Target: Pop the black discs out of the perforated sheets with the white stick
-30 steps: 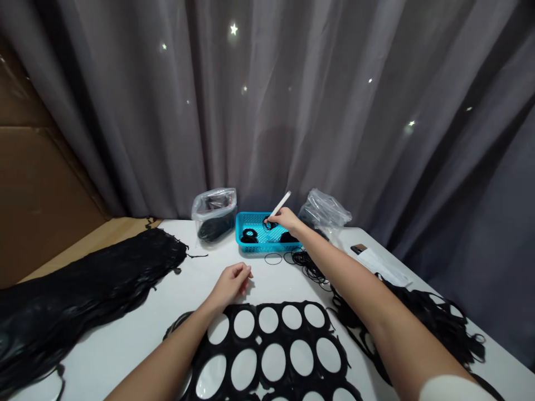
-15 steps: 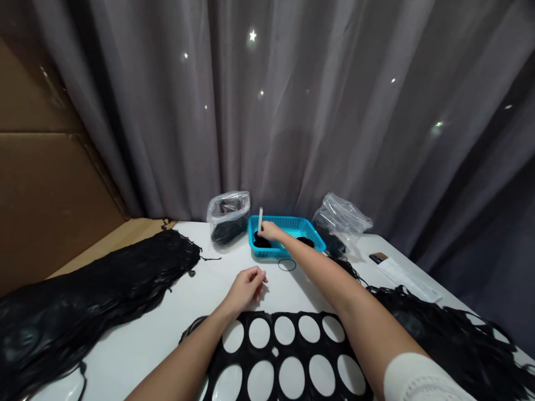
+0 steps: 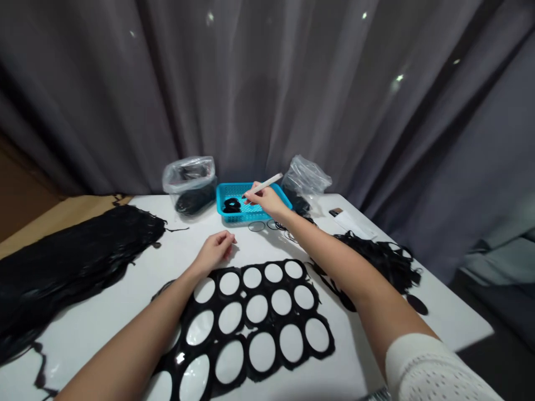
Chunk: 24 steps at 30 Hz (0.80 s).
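Observation:
My right hand point(image 3: 267, 199) is closed around a slim white pen-like tool point(image 3: 267, 182) with a dark tip and hovers over the blue plastic basket point(image 3: 240, 218). Black ring-shaped pieces point(image 3: 231, 207) lie in the basket's left part. On the white table, my left hand point(image 3: 215, 250) rests with its fingers curled and nothing visible in them. Below it a black sheet with rows of round holes point(image 3: 246, 323) lies flat, partly under my left forearm.
Clear bags with black contents flank the basket, one at left point(image 3: 190, 186) and one at right point(image 3: 307, 181). A long black pile point(image 3: 75, 262) covers the left side. Black scraps point(image 3: 380, 259) lie at right, near a white paper point(image 3: 355, 224). Thin black rings point(image 3: 256, 226) lie before the basket.
The view has swung right and tilted down. My right hand has moved rightward from the basket's left side, the white tool turning from upright to slanted. My left hand stays curled.

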Each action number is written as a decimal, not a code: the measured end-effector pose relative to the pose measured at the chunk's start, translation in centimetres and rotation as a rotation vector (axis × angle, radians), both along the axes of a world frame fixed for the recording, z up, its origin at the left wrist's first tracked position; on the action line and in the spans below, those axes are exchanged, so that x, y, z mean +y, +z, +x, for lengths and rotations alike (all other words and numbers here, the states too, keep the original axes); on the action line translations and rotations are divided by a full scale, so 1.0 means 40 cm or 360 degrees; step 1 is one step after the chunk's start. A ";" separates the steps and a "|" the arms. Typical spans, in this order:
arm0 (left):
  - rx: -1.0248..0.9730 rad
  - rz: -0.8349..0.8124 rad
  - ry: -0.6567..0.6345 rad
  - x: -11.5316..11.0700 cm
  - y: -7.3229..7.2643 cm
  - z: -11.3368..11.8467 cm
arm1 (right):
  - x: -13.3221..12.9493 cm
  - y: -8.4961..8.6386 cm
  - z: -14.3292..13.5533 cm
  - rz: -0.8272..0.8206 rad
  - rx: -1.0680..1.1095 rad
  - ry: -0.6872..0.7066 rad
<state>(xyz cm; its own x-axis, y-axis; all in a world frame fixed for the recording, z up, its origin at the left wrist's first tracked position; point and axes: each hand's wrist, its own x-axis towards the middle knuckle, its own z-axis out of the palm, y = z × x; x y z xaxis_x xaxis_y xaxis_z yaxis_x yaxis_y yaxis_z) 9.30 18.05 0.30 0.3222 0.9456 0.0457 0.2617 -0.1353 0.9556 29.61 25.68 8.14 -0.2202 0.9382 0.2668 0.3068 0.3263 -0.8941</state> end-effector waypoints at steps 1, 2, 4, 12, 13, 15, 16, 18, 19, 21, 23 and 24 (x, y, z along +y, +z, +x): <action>0.0058 0.0045 -0.0010 -0.001 0.007 0.001 | -0.055 -0.007 0.033 -0.0030 0.0202 0.0054; 0.0120 0.0102 -0.0014 -0.003 0.017 0.002 | -0.113 -0.017 0.066 -0.0068 0.0340 0.0081; 0.0258 0.0243 -0.0033 -0.017 0.042 0.013 | -0.231 -0.047 0.129 -0.0147 0.0414 0.0068; 0.0885 0.0937 -0.0555 -0.214 0.055 0.168 | -0.477 -0.159 0.278 -0.0461 0.0129 -0.0072; 0.1001 0.1031 -0.0628 -0.240 0.038 0.185 | -0.481 -0.164 0.283 -0.0463 0.0118 -0.0066; 0.1193 0.1141 -0.0672 -0.278 0.001 0.205 | -0.483 -0.171 0.287 -0.0442 0.0062 -0.0058; 0.1250 0.1164 -0.0663 -0.290 -0.014 0.209 | -0.482 -0.173 0.288 -0.0429 0.0026 -0.0063; 0.1295 0.1193 -0.0624 -0.302 -0.036 0.209 | -0.480 -0.175 0.286 -0.0408 -0.0048 -0.0074; 0.1292 0.1204 -0.0608 -0.304 -0.041 0.207 | -0.478 -0.175 0.285 -0.0404 -0.0080 -0.0076; 0.1272 0.1227 -0.0589 -0.303 -0.045 0.203 | -0.476 -0.174 0.284 -0.0406 -0.0106 -0.0083; 0.1265 0.1241 -0.0584 -0.301 -0.043 0.202 | -0.474 -0.173 0.282 -0.0411 -0.0112 -0.0085; 0.1261 0.1248 -0.0581 -0.300 -0.043 0.203 | -0.473 -0.173 0.282 -0.0403 -0.0124 -0.0088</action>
<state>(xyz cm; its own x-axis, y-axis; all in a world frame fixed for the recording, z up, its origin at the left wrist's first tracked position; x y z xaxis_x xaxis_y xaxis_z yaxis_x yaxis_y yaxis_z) 17.43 6.03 -1.41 0.7686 0.5931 0.2398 0.5699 -0.8051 0.1646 40.90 6.76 1.24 -0.1775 0.9841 0.0064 0.3887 0.0761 -0.9182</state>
